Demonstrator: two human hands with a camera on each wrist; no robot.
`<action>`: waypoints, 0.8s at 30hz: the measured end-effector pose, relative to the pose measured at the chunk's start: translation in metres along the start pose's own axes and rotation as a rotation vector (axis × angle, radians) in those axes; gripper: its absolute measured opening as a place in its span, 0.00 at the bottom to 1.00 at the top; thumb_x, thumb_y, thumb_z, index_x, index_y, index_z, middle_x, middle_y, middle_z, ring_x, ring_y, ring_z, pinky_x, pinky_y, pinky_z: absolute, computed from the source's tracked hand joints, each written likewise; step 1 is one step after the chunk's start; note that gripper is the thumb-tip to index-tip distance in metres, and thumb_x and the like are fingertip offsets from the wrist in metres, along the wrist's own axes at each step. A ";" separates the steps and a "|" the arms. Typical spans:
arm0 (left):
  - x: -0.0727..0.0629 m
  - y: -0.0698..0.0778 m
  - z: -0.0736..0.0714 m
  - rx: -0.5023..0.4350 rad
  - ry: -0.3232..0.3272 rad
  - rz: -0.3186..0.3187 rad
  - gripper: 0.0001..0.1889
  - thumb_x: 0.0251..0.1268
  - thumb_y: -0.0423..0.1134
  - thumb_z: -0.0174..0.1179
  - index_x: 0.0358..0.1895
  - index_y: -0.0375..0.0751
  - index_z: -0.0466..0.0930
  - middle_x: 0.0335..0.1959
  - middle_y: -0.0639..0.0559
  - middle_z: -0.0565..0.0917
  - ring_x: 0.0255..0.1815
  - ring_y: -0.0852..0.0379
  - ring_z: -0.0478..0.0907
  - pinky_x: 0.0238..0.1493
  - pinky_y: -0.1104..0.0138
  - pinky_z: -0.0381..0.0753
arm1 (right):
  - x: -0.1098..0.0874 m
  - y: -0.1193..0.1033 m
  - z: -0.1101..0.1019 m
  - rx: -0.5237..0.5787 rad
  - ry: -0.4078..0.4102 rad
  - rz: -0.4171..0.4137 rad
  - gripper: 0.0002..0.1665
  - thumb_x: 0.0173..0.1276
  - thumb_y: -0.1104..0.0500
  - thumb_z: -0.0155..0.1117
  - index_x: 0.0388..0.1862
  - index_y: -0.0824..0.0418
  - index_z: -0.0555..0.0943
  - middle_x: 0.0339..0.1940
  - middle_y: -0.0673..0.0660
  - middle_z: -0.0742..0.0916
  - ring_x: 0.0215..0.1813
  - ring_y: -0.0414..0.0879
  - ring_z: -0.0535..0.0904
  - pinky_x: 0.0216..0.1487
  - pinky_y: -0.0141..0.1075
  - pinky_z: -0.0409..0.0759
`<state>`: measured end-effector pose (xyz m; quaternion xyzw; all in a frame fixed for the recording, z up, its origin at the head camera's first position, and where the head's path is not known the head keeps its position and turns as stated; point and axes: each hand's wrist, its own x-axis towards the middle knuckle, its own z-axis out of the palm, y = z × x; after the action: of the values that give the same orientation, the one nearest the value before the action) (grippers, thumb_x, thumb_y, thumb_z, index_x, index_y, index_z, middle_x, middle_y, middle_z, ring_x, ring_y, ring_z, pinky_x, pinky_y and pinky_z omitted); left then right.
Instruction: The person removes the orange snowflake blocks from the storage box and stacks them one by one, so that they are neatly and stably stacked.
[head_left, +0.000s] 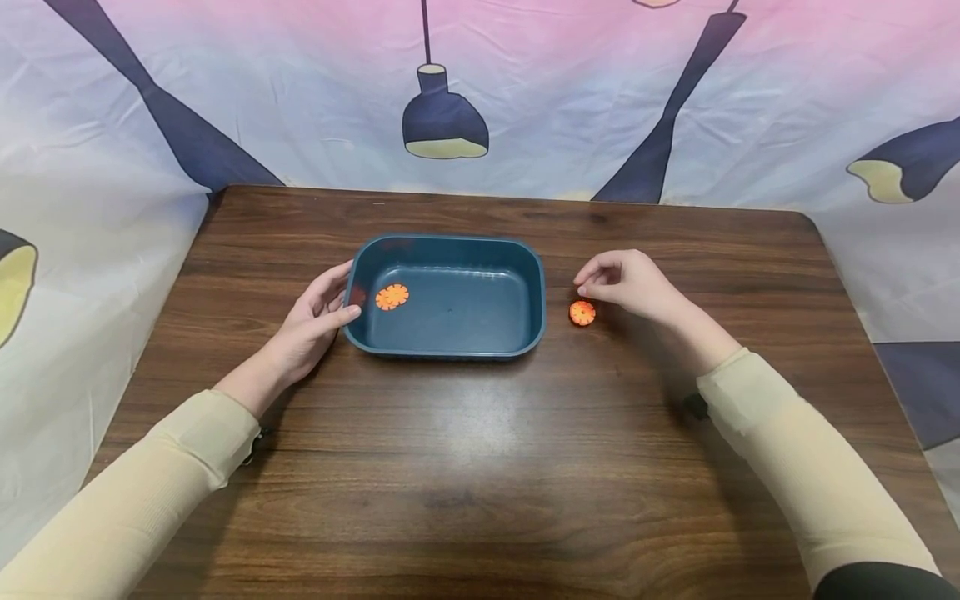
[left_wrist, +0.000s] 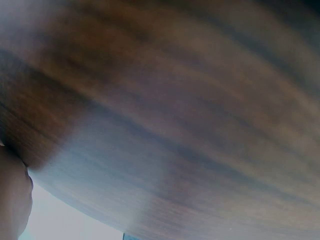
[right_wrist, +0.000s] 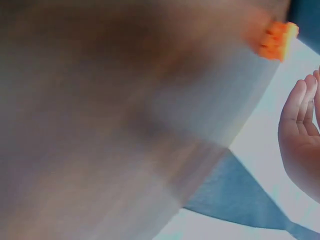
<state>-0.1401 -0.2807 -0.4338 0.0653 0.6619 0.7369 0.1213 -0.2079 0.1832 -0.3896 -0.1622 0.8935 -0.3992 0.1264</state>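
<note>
A dark blue rectangular plastic bin [head_left: 450,343] stands on the table. My left hand [head_left: 306,327] grips its left wall, the thumb at the rim and the fingers outside. On the bin's floor, toward the left, lie overlapping orange notched discs [head_left: 392,297]. Right of the bin, orange notched discs [head_left: 582,313] sit on the table in what the right wrist view shows as a thick stack [right_wrist: 276,42]. Just above and beyond them hovers my right hand [head_left: 633,283], its fingers loosely bent, with nothing visible between them. The left wrist view shows only part of the left hand [left_wrist: 14,195].
The brown wood-grain table [head_left: 450,483] extends around the bin. A cloth backdrop [head_left: 315,100] printed with dark lamps hangs behind the table and down both sides.
</note>
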 end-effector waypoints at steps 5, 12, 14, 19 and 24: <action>0.000 -0.001 0.000 0.000 -0.003 0.003 0.32 0.80 0.28 0.54 0.82 0.49 0.62 0.72 0.61 0.70 0.76 0.62 0.63 0.69 0.80 0.70 | 0.013 -0.022 0.001 0.037 0.033 -0.056 0.07 0.71 0.65 0.73 0.46 0.66 0.89 0.36 0.55 0.90 0.37 0.39 0.82 0.41 0.27 0.78; 0.000 0.001 0.000 -0.006 0.003 -0.001 0.32 0.80 0.28 0.56 0.82 0.49 0.63 0.72 0.62 0.71 0.76 0.62 0.63 0.70 0.79 0.69 | 0.032 -0.053 0.016 0.061 0.000 -0.149 0.07 0.71 0.66 0.73 0.45 0.65 0.90 0.39 0.58 0.91 0.39 0.42 0.83 0.42 0.28 0.80; 0.000 0.001 0.000 -0.005 0.004 -0.003 0.32 0.80 0.28 0.56 0.82 0.50 0.63 0.72 0.62 0.71 0.77 0.62 0.63 0.71 0.79 0.69 | 0.038 -0.059 0.022 0.083 -0.015 -0.164 0.08 0.71 0.66 0.73 0.46 0.67 0.90 0.40 0.59 0.91 0.39 0.42 0.83 0.42 0.29 0.80; 0.000 0.001 0.001 -0.007 0.000 -0.001 0.32 0.80 0.28 0.55 0.82 0.49 0.62 0.72 0.62 0.70 0.78 0.61 0.62 0.71 0.79 0.69 | 0.053 -0.071 0.040 0.146 -0.058 -0.188 0.09 0.71 0.67 0.73 0.48 0.68 0.89 0.39 0.58 0.90 0.38 0.41 0.83 0.44 0.29 0.82; 0.000 0.001 0.001 -0.017 -0.005 0.008 0.32 0.80 0.28 0.55 0.82 0.49 0.62 0.72 0.61 0.70 0.76 0.62 0.63 0.70 0.79 0.70 | 0.064 -0.084 0.056 0.155 -0.097 -0.216 0.08 0.71 0.67 0.73 0.47 0.67 0.89 0.41 0.60 0.91 0.40 0.42 0.85 0.47 0.30 0.84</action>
<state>-0.1400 -0.2798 -0.4322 0.0688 0.6548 0.7429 0.1208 -0.2309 0.0674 -0.3693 -0.2664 0.8302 -0.4699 0.1380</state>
